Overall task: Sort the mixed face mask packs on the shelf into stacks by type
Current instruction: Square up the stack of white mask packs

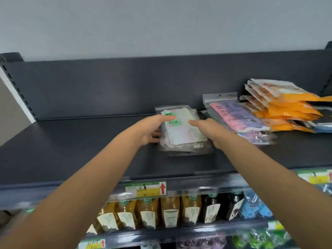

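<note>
A small stack of clear face mask packs with a green-and-white label (183,130) lies in the middle of the dark top shelf (80,151). My left hand (152,130) grips its left edge, thumb on top and fingers under. My right hand (208,130) rests on its right side, thumb on the top pack. Right of it lies a stack of pink-and-lilac packs (239,117) in clear bags. Further right a stack of orange-and-white packs (280,106) leans against the back. Blue-and-white packs (321,126) show at the far right edge.
The shelf's grey back panel (125,83) rises behind the stacks. Price tags (145,189) hang on the front rail. Below it stand amber bottles (168,211), dark bottles (213,207) and blue packs (255,205).
</note>
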Demonstrator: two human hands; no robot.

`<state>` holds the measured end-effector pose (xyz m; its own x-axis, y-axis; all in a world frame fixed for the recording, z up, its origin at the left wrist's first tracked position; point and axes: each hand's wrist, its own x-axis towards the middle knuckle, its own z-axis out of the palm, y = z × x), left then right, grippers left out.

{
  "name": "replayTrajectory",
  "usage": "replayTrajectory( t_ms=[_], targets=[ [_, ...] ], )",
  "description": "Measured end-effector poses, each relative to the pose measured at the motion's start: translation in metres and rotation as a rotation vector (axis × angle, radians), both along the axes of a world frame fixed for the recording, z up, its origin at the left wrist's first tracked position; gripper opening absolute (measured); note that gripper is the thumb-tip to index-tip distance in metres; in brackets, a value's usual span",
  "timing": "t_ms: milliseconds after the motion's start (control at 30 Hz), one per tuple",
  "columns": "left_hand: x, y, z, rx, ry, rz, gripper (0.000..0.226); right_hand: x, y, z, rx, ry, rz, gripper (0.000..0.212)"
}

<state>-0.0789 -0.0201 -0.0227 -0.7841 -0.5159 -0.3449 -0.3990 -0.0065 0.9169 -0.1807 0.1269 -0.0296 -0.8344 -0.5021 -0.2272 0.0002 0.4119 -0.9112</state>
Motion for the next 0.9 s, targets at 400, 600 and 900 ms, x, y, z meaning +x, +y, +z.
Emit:
replayTrajectory(
  t_ms=[400,600,900],
  targets=[
    [0.014,0.000,-0.004,0.030,0.072,0.018,0.036,-0.003,-0.021,-0.004,-0.180,-0.125,-0.047,0.048],
    [0.040,-0.015,0.000,0.024,0.090,0.028,0.033,0.019,-0.042,-0.008,-0.183,-0.103,-0.065,0.061],
    [0.090,-0.059,0.005,0.014,0.097,0.020,0.028,0.064,-0.090,-0.008,-0.168,-0.100,-0.073,0.071]
  ],
)
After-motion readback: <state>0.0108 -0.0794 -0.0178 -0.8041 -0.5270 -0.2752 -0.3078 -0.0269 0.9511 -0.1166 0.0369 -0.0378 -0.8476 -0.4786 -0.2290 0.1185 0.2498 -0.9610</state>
